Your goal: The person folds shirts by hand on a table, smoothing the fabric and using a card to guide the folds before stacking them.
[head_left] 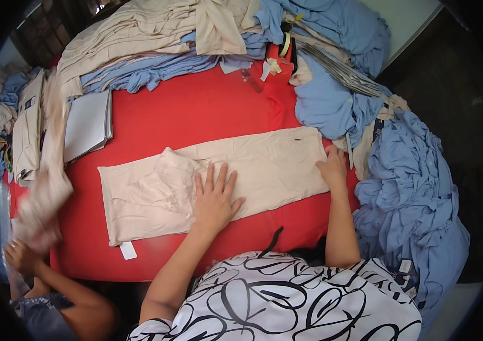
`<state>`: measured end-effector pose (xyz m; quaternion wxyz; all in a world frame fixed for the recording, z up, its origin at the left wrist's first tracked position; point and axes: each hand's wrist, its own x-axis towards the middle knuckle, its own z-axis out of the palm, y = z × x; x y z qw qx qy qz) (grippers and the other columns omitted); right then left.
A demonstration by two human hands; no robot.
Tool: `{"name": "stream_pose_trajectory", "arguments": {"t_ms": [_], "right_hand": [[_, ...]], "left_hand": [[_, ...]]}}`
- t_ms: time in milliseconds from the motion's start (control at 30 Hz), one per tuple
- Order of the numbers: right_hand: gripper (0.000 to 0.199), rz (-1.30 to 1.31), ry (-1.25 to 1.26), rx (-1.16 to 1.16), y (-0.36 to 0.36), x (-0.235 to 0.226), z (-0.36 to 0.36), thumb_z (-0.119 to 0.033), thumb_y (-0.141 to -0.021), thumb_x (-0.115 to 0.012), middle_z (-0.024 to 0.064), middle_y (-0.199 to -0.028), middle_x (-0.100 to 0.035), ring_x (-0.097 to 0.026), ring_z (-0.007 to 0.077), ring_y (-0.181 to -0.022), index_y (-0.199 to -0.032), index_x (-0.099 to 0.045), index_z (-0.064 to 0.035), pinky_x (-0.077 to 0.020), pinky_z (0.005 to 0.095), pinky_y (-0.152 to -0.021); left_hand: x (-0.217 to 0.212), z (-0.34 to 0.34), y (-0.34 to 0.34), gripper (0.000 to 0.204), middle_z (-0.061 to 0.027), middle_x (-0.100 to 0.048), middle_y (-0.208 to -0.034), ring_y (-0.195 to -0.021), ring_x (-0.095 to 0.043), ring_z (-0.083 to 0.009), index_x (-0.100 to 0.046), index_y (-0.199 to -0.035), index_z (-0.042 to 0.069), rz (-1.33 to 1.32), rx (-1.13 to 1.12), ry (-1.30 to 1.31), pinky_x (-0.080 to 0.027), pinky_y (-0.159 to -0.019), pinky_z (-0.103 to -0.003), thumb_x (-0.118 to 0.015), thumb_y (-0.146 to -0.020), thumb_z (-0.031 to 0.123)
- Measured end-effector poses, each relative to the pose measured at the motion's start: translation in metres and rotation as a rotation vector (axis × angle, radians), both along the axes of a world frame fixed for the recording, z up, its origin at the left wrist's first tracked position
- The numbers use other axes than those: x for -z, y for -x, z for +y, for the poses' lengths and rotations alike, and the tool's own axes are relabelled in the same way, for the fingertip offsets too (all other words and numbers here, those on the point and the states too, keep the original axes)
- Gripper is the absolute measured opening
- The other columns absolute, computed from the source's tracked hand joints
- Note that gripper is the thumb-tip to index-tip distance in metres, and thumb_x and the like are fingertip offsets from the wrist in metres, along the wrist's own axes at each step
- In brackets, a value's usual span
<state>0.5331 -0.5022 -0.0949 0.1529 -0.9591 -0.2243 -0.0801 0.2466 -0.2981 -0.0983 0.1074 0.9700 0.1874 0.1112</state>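
A beige garment (278, 170) lies folded into a long strip across the red table, its kind hard to tell. Its left part is bunched and wrinkled, and a white tag (128, 250) sticks out below its lower left edge. My left hand (216, 196) rests flat on the middle of the cloth, fingers spread. At the right end, my right hand (333, 167) is closed on the garment's edge, thumb on top; some of its fingers are partly hidden.
Beige clothes (139, 31) and blue clothes (412, 165) are heaped around the red table (196, 108). Grey-white flat sheets (88, 125) are stacked at left. A tape roll (285, 45) stands at the back. Lower left, a co-worker's hand (21, 257) holds blurred beige cloth.
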Motion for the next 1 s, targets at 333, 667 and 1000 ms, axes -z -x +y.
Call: {"name": "stream_pose_trajectory", "arguments": {"t_ms": [333,667,1000], "right_hand": [[0.019,0.077,-0.334,-0.209,-0.042,0.059,0.088,-0.019,-0.083,-0.073,0.0038,-0.08,-0.062,-0.057,0.0189,-0.074,-0.093,-0.068,-0.004,-0.0463,0.0336,-0.073],[0.027,0.232,-0.331,0.049,0.023,-0.028,-0.129,-0.023,-0.086,-0.072,0.0143,-0.067,-0.061,-0.056,0.0208,-0.06,-0.077,-0.064,0.0009,-0.045,0.0364,-0.06],[0.033,0.485,0.567,0.108,0.175,0.004,-0.244,-0.026,-0.085,-0.073,0.0231,-0.096,-0.067,-0.063,0.0328,-0.089,-0.104,-0.065,-0.0002,-0.0501,0.0382,-0.075]], "left_hand": [[0.019,-0.017,-0.04,0.071,-0.0122,-0.032,-0.156,-0.145,-0.025,-0.0343,-0.042,-0.147,0.012,-0.083,0.088,0.022,-0.016,-0.118,-0.056,-0.056,-0.091,0.052],[0.008,-0.028,-0.045,0.063,-0.0173,-0.039,-0.149,-0.141,-0.031,-0.0367,-0.049,-0.139,0.007,-0.089,0.047,0.009,-0.02,-0.116,-0.055,-0.063,-0.087,0.039],[0.017,-0.137,-0.173,0.029,-0.0074,-0.054,-0.097,-0.093,-0.054,-0.0245,-0.06,-0.099,0.007,-0.36,0.508,0.123,-0.046,-0.077,-0.037,-0.069,-0.077,0.023]]}}
